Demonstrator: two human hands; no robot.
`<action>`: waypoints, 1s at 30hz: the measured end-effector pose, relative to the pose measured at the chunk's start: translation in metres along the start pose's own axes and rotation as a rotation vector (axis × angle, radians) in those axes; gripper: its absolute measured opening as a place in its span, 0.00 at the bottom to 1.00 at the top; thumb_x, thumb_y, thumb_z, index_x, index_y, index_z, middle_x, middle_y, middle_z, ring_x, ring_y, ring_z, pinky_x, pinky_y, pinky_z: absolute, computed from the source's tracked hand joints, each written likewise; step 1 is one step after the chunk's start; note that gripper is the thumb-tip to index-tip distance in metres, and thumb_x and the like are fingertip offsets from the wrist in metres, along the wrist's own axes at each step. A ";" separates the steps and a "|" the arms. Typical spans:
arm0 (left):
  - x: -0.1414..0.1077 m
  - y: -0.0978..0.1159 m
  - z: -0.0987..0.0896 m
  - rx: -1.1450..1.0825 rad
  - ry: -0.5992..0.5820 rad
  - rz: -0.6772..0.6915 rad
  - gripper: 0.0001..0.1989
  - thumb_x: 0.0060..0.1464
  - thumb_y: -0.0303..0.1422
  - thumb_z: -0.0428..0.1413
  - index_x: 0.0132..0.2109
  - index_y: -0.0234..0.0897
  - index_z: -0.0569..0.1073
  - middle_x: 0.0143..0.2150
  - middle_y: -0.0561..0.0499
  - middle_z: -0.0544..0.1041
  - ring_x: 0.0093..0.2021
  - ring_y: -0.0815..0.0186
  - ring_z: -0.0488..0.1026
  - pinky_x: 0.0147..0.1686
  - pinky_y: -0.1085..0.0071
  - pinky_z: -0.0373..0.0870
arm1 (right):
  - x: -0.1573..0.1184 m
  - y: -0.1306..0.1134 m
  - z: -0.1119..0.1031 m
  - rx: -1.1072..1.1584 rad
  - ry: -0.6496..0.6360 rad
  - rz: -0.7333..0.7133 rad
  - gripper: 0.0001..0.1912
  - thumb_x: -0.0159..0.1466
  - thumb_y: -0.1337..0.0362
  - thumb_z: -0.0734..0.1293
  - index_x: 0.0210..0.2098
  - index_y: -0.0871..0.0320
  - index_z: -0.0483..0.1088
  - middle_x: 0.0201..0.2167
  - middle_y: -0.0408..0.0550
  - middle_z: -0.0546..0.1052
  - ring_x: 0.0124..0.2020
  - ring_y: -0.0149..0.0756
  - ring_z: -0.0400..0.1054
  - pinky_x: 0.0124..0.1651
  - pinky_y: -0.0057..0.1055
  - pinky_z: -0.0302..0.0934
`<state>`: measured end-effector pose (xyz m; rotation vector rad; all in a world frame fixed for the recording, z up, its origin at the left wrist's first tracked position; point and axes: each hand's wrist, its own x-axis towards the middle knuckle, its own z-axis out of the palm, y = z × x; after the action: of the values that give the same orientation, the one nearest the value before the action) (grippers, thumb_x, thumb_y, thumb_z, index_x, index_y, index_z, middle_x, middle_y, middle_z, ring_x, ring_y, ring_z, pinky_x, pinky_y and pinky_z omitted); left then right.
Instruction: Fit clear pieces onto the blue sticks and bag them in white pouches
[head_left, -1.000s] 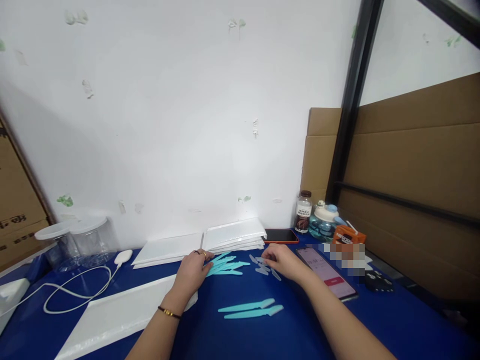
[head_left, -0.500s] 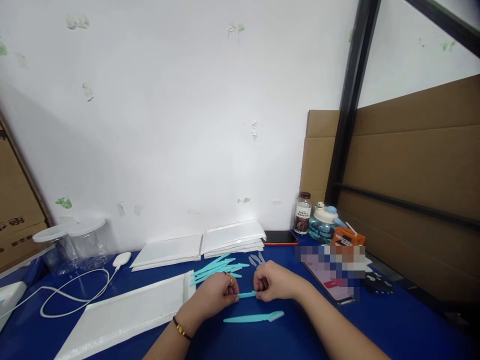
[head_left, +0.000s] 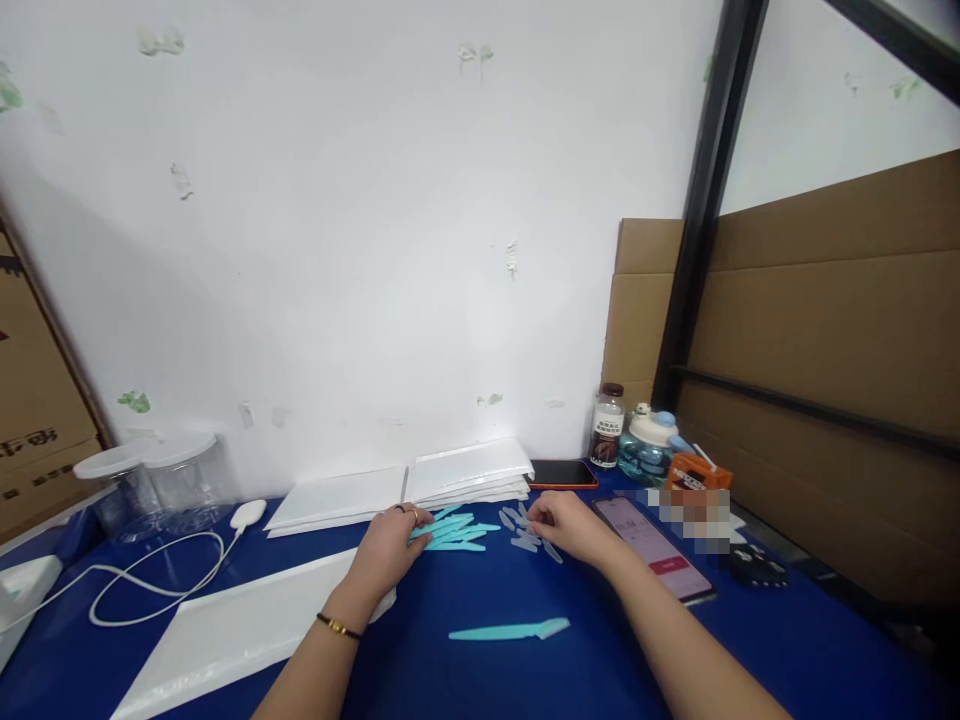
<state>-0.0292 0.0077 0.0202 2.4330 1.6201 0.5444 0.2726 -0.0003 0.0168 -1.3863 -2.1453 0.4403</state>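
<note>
Turquoise eyebrow razors (head_left: 457, 536) lie in a loose pile at the middle of the table. My left hand (head_left: 390, 548) reaches over the pile's left end, thumb and fingers closed around the end of a razor. Just right of the pile are several small clear plastic blade caps (head_left: 525, 542). The fingertips of my right hand (head_left: 561, 522) are pinched at the edge of these caps; a cap there is mostly hidden. One single turquoise razor with a pale cover on its head (head_left: 510, 631) lies apart, nearer to me.
A large white padded envelope (head_left: 247, 625) lies at left. Stacked white envelopes (head_left: 469, 467) and a phone (head_left: 562, 474) sit by the wall. A second phone (head_left: 652, 550), a brown-lidded bottle (head_left: 607, 428) and a blue jug (head_left: 646, 450) stand right; clear jars (head_left: 184, 480) and a white cable (head_left: 154, 553) left.
Both hands were together on one turquoise razor. They have since moved apart and away from me, the left onto the razor pile, the right to the clear caps.
</note>
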 end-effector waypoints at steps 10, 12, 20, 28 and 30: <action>-0.026 0.060 0.021 -0.211 -0.341 0.277 0.18 0.39 0.45 0.61 0.37 0.41 0.73 0.34 0.55 0.72 0.32 0.70 0.67 0.29 0.77 0.60 | -0.020 -0.018 0.013 0.056 -0.614 -0.085 0.12 0.41 0.66 0.71 0.27 0.59 0.72 0.20 0.37 0.69 0.20 0.25 0.61 0.20 0.19 0.52; -0.025 0.061 0.027 -0.193 -0.350 0.280 0.12 0.42 0.40 0.59 0.35 0.41 0.73 0.31 0.56 0.72 0.30 0.71 0.66 0.27 0.78 0.58 | -0.020 -0.022 0.020 0.050 -0.559 -0.107 0.08 0.45 0.69 0.68 0.27 0.59 0.72 0.20 0.37 0.69 0.20 0.24 0.61 0.21 0.19 0.52; -0.017 0.051 0.026 -0.119 -0.238 0.236 0.07 0.51 0.31 0.49 0.32 0.39 0.71 0.30 0.54 0.73 0.29 0.70 0.66 0.29 0.76 0.57 | -0.014 -0.024 0.017 0.063 -0.354 -0.156 0.05 0.53 0.65 0.67 0.28 0.59 0.73 0.23 0.42 0.73 0.23 0.27 0.64 0.25 0.21 0.53; -0.003 0.004 -0.001 -0.334 0.003 -0.031 0.10 0.56 0.37 0.41 0.34 0.38 0.63 0.27 0.54 0.69 0.29 0.68 0.67 0.31 0.73 0.60 | -0.003 0.015 -0.022 0.386 0.196 0.151 0.13 0.58 0.56 0.61 0.32 0.59 0.69 0.23 0.41 0.71 0.17 0.27 0.63 0.24 0.25 0.56; -0.002 0.003 0.000 -0.392 -0.002 -0.029 0.10 0.56 0.38 0.41 0.34 0.39 0.62 0.26 0.55 0.67 0.27 0.69 0.65 0.30 0.74 0.60 | 0.000 0.016 -0.019 0.453 0.210 0.190 0.15 0.56 0.54 0.63 0.34 0.60 0.70 0.21 0.40 0.70 0.16 0.27 0.61 0.22 0.25 0.55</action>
<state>-0.0271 0.0045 0.0205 2.1187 1.3887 0.7714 0.2961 0.0061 0.0235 -1.3075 -1.6248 0.7632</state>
